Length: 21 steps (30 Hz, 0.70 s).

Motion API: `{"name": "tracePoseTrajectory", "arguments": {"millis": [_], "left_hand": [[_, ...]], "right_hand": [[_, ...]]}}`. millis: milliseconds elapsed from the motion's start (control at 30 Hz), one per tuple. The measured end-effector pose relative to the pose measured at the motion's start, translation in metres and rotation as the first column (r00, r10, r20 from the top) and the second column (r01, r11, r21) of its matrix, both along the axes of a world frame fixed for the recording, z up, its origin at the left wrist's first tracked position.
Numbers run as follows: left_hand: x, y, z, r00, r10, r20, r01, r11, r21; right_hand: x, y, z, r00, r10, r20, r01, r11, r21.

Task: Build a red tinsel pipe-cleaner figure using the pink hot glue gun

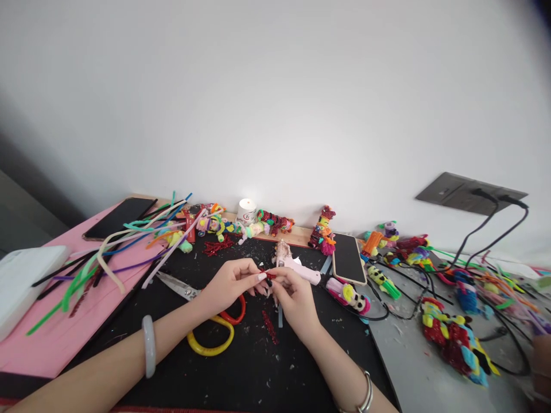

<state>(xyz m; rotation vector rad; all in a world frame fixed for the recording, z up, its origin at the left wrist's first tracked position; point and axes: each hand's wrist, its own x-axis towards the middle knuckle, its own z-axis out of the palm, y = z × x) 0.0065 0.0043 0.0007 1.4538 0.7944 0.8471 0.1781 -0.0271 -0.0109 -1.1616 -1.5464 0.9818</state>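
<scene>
My left hand (241, 279) and my right hand (296, 298) meet over the black mat, fingertips pinched together on a small red and black pipe-cleaner piece (270, 275). The fingers cover most of it, so its full shape is hidden. Below my hands, a short red tinsel strip (270, 327) lies on the mat. Scissors (210, 335) with yellow and red handles rest open under my left wrist, blades pointing to the upper left. Just behind my right hand lies a pale pink glue gun (301, 269). More red tinsel pieces (217, 245) sit farther back.
Loose coloured pipe cleaners (116, 249) spread over a pink board (38, 338) at left, beside a dark phone (118, 218) and a white box (28, 281). A paper cup (247, 211) and pipe-cleaner figures line the wall. A second phone (348, 258), cables and more figures (456, 338) are at right.
</scene>
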Motion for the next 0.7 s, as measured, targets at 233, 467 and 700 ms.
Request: {"name": "tracePoseTrajectory", "arguments": {"millis": [233, 467, 700], "left_hand": [[-0.006, 0.001, -0.001, 0.959, 0.075, -0.272, 0.04, 0.918, 0.395], [-0.016, 0.006, -0.004, 0.885, 0.208, -0.417, 0.245, 0.554, 0.796], [-0.018, 0.007, -0.004, 0.865, 0.262, -0.429, 0.306, 0.402, 0.863]], "right_hand": [[0.002, 0.004, 0.003, 0.986, -0.036, -0.162, 0.013, 0.99, -0.141], [0.001, 0.004, 0.005, 0.975, 0.038, -0.22, -0.086, 0.973, -0.215], [0.002, 0.005, 0.004, 0.973, 0.072, -0.219, -0.123, 0.965, -0.23]]}}
